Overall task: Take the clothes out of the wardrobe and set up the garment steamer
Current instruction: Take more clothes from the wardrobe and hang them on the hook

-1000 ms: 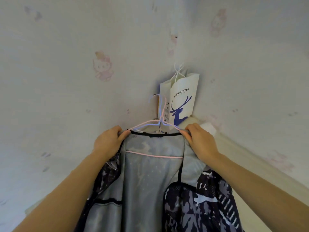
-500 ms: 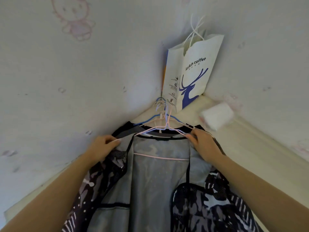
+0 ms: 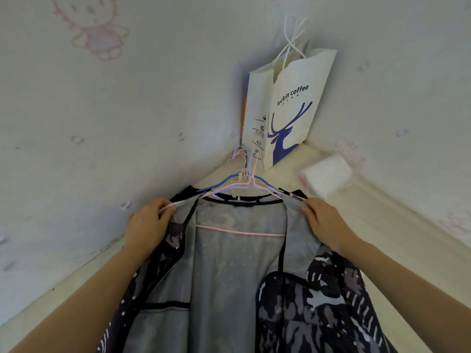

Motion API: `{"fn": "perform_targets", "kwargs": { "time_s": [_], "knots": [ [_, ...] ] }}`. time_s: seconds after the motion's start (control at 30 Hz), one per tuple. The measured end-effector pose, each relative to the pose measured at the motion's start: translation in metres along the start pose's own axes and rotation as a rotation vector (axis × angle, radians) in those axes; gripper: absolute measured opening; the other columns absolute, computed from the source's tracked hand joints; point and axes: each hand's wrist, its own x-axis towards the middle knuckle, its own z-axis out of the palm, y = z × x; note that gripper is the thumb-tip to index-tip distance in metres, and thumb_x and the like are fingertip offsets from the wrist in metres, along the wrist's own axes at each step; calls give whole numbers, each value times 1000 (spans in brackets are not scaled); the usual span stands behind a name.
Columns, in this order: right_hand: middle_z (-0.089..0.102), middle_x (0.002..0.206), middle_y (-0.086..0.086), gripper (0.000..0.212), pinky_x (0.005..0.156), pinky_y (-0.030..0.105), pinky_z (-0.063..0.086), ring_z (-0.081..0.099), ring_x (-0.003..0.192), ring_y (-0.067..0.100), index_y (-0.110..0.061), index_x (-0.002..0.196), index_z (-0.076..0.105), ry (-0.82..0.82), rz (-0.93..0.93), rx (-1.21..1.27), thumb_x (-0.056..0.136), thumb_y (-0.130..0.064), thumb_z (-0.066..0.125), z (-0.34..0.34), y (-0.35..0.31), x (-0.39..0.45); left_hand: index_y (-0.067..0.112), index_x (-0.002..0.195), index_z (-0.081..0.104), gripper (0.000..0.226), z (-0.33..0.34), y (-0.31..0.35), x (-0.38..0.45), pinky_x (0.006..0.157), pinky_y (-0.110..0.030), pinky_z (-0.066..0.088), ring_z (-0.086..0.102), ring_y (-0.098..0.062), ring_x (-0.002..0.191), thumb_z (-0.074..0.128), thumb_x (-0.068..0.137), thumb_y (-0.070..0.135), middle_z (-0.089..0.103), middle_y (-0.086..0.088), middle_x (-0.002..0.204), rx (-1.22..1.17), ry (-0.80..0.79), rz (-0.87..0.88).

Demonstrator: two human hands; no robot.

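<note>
Hands work at both shoulders of a camouflage-print jacket (image 3: 254,276) that hangs open-fronted, grey lining toward the camera, on a pink wire hanger (image 3: 240,230). The left hand (image 3: 147,225) has its fingers curled round the left arm of that hanger where the wire comes out past the jacket's shoulder; the right hand (image 3: 323,222) pinches the right shoulder of the garment at the hanger's other tip, though whether the wire itself is between those fingers cannot be made out. Several other hangers, a blue one (image 3: 219,183) among them, are bunched with the pink one, and their hooks crowd together on a hook (image 3: 240,149) in the corner where the two papered walls meet, just in front of a white coffee paper bag (image 3: 288,105) that stands on the pale ledge (image 3: 382,212); a white packet (image 3: 326,175) lies on the ledge beside it. By the look of it the step in hand is the settling of the jacket on its hanger, ready for steaming; no steamer is in view. Next the shoulders likely want pulling square over the wire, with care that the neighbouring hangers do not tangle or slip off the crowded hook.
</note>
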Motion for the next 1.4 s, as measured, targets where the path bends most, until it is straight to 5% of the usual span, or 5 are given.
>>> {"fn": "perform_targets", "kwargs": {
  "time_s": [0.2, 0.63, 0.83, 1.1, 1.4],
  "knots": [
    [63, 94, 14, 28, 78, 44, 48, 59, 83, 34, -6, 95, 61, 167, -29, -132, 99, -26, 43, -12, -11, 50, 18, 98, 68, 23, -12, 22, 32, 82, -41, 50, 64, -36, 92, 55, 94, 36, 71, -14, 99, -44, 179, -59],
    [59, 98, 14, 24, 76, 42, 43, 57, 88, 36, -13, 83, 44, 59, 125, -245, 101, -26, 36, 31, 15, 78, 5, 91, 63, 22, 30, 34, 49, 70, -41, 48, 61, -37, 84, 55, 95, 25, 67, -17, 96, 90, 229, -60],
    [56, 112, 16, 30, 80, 45, 42, 55, 99, 36, -4, 104, 51, 48, 168, -377, 102, -27, 32, 44, 13, 79, 6, 114, 63, 31, 59, 43, 26, 97, -51, 38, 53, -37, 113, 52, 93, 25, 60, -17, 120, 294, 260, 208],
    [56, 105, 21, 22, 65, 44, 46, 53, 91, 38, 1, 98, 57, 185, 116, -483, 96, -18, 47, 50, 9, 67, 30, 153, 14, 66, 104, 45, -45, 116, -49, -2, -8, -23, 148, 11, 92, 56, 4, 4, 162, 310, -63, 278],
    [52, 131, 17, 40, 96, 48, 42, 50, 117, 37, -4, 130, 50, 206, -6, -441, 95, -21, 43, 52, 0, 22, 28, 153, 1, 66, 107, 52, -43, 116, -52, 1, -10, -27, 148, 4, 93, 55, -5, 1, 162, 435, -119, 223]
  ]
}}
